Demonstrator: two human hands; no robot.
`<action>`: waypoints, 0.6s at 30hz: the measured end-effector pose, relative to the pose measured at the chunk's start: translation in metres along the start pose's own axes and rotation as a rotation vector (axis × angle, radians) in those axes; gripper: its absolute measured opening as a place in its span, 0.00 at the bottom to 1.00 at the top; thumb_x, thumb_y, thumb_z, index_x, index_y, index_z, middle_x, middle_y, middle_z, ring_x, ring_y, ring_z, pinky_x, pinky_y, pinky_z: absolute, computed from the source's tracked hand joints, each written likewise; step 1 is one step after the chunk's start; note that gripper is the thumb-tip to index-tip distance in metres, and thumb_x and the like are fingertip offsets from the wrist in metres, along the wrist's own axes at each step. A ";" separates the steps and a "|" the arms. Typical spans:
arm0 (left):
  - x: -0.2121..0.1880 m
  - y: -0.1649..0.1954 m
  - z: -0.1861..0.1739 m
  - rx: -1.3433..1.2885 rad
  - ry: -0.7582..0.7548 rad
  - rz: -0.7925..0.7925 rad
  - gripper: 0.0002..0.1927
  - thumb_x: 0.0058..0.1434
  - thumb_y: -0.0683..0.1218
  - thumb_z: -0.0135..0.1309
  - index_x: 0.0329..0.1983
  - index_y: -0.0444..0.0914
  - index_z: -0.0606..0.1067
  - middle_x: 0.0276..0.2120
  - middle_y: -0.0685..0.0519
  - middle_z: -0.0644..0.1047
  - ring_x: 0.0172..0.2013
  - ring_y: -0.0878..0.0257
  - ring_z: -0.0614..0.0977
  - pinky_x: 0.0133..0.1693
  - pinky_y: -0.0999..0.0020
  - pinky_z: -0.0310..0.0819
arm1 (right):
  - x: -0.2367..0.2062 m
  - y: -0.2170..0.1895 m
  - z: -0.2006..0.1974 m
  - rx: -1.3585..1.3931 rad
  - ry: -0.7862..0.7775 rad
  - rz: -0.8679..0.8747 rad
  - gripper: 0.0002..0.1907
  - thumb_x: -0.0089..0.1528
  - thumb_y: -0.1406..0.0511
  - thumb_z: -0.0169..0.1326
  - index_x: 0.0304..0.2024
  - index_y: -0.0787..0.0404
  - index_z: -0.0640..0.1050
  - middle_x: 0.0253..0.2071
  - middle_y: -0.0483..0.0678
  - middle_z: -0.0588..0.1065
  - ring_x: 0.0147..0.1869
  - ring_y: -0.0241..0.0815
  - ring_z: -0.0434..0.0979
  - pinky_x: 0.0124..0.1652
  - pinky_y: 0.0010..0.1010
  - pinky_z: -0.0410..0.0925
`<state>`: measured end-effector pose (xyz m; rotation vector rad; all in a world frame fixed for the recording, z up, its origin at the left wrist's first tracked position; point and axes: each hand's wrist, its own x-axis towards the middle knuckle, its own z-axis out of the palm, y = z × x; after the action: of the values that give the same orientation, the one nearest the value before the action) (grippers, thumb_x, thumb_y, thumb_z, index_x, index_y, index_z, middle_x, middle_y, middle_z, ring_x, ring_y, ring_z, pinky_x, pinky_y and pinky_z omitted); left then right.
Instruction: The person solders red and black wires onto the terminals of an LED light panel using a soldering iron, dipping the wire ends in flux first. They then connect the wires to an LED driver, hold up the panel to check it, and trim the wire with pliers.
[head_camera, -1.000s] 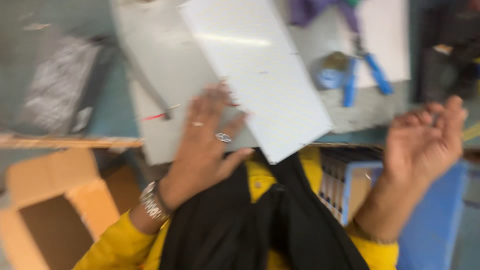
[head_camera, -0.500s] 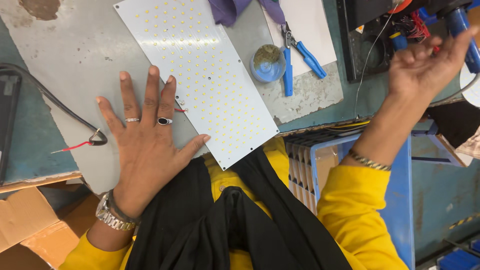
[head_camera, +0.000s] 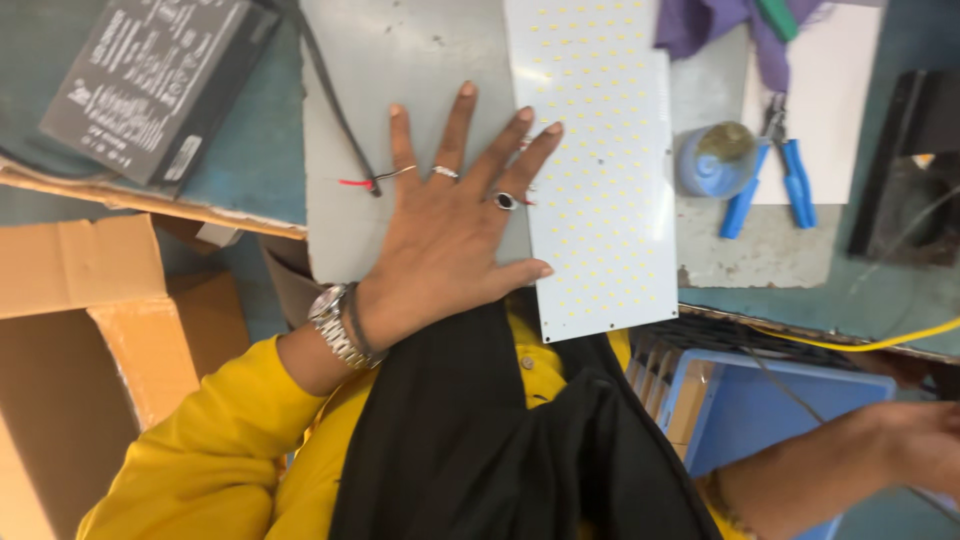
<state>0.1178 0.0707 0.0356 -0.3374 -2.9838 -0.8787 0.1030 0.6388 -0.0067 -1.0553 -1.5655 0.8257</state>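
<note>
My left hand (head_camera: 455, 235) lies flat, fingers spread, on a grey work mat (head_camera: 400, 80). Its index finger and thumb rest on the left edge of a white rectangular panel (head_camera: 600, 160) dotted with small yellow lights. Red and white wire ends (head_camera: 368, 180) lie under the little finger. My right hand (head_camera: 925, 445) is low at the right edge, down beside a blue plastic crate (head_camera: 770, 400); its fingers run out of the picture, so I cannot tell whether it holds anything.
A black box-shaped unit (head_camera: 150, 85) sits at the upper left, an open cardboard box (head_camera: 90, 330) below it. Blue-handled pliers (head_camera: 770, 180), a small blue round tin (head_camera: 712, 158), purple cloth (head_camera: 715, 25) and a yellow cable (head_camera: 860, 342) lie right of the panel.
My right hand has dropped from raised at the upper right to low beside the blue crate. The view shifted; my left hand stays flat at the panel's left edge.
</note>
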 end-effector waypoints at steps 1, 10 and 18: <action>0.000 -0.001 0.000 0.004 0.009 0.004 0.58 0.51 0.72 0.61 0.79 0.48 0.50 0.76 0.50 0.56 0.75 0.39 0.40 0.63 0.19 0.19 | -0.021 -0.005 -0.009 0.055 -0.051 -0.053 0.19 0.70 0.55 0.62 0.45 0.65 0.75 0.36 0.49 0.72 0.33 0.38 0.74 0.29 0.25 0.64; -0.004 -0.008 0.007 -0.001 0.036 0.011 0.61 0.51 0.72 0.66 0.80 0.51 0.47 0.77 0.54 0.57 0.76 0.41 0.40 0.65 0.18 0.19 | -0.238 -0.111 -0.024 0.652 -1.020 -0.630 0.27 0.69 0.50 0.64 0.45 0.66 0.70 0.36 0.51 0.71 0.32 0.41 0.73 0.33 0.27 0.71; -0.002 -0.008 0.007 -0.018 0.000 -0.016 0.61 0.49 0.72 0.65 0.80 0.54 0.46 0.77 0.53 0.56 0.76 0.41 0.39 0.65 0.19 0.18 | -0.267 -0.144 -0.018 0.561 -1.113 -0.610 0.30 0.67 0.47 0.64 0.44 0.67 0.70 0.36 0.50 0.71 0.25 0.36 0.72 0.27 0.22 0.69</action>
<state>0.1188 0.0674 0.0256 -0.3146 -2.9846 -0.9080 0.1113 0.3370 0.0286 0.4168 -2.1526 1.3818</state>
